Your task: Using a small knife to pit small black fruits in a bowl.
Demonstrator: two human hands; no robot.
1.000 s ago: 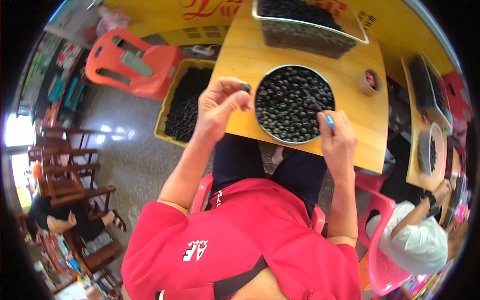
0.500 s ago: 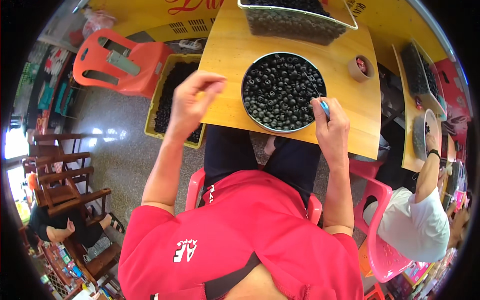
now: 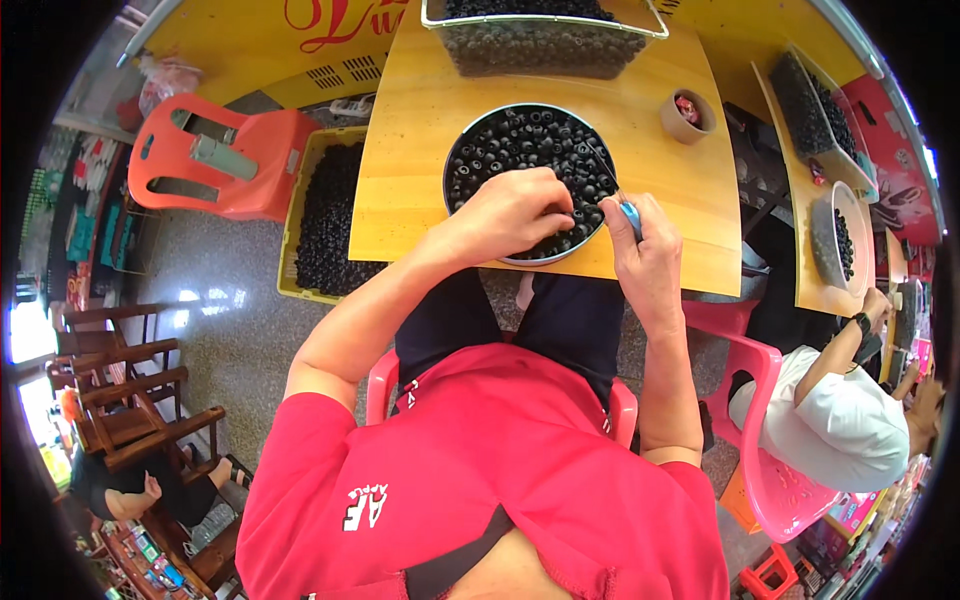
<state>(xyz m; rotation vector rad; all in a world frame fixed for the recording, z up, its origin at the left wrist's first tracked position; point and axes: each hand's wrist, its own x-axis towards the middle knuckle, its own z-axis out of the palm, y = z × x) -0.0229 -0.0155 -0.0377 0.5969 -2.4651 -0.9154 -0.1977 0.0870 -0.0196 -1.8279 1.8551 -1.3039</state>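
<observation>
A round, metal-rimmed bowl [image 3: 447, 168] full of small black round pieces [image 3: 535, 140], many with a pale ring or hole, sits at the table's near edge. My left hand [image 3: 515, 208] is over its near left part, fingers curled together among the pieces; whatever they pinch is hidden. At the bowl's right rim, my right hand [image 3: 645, 245] is closed round a blue-handled tool [image 3: 630, 213] with a thin metal shaft. The shaft slants over the pieces, and its tip is too fine to make out.
A clear tub [image 3: 545, 55] of black pieces stands at the wooden table's [image 3: 400, 110] far edge, a small brown cup [image 3: 685, 117] to the right. On the floor at left is a yellow crate [image 3: 290, 230], beside an orange chair [image 3: 215, 160]. Another person [image 3: 830, 420] sits at right.
My left hand has come from left of the bowl to over its pieces, fingers now curled in. My right hand still holds the tool by the rim. The whole view has shifted somewhat.
</observation>
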